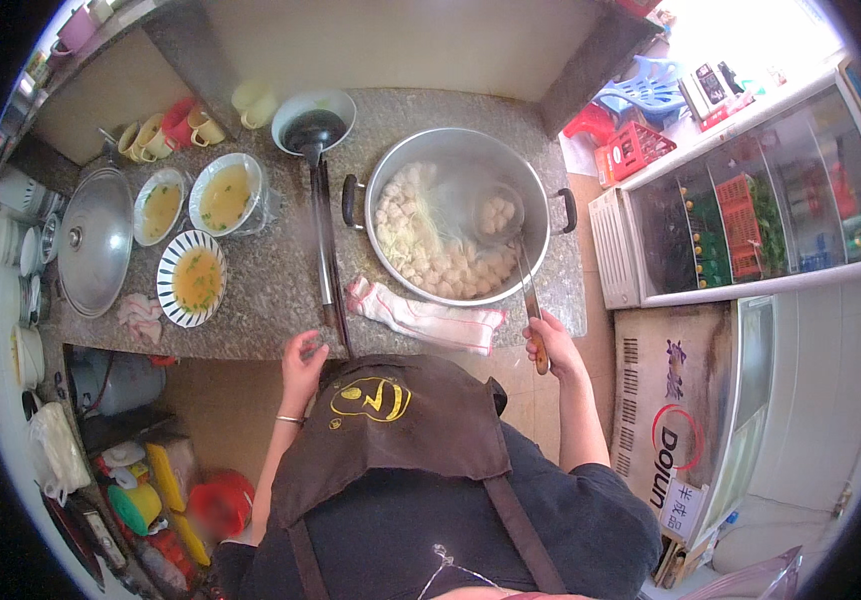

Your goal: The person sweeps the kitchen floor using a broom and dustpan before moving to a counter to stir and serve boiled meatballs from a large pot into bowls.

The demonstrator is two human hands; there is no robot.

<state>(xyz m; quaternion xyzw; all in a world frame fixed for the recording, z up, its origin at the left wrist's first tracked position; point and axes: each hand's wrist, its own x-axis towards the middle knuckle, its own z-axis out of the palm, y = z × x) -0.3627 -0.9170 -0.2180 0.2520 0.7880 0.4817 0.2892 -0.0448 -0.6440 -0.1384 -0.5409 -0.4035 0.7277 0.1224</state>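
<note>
My right hand grips the wooden handle of a strainer ladle, whose round head holds several pale dumplings or balls inside a large steaming metal pot. More pale pieces float along the pot's left and lower side. Nothing is in my left hand, fingers parted, near the counter's front edge, beside long dark chopsticks. Left of the chopsticks lies the handle of a black ladle, its head resting in a bowl. A white towel with red lines lies before the pot.
Two plastic-lined bowls of soup and a striped bowl of soup stand at left, by a metal lid and a crumpled cloth. Cups line the back. A glass-doored fridge stands at right.
</note>
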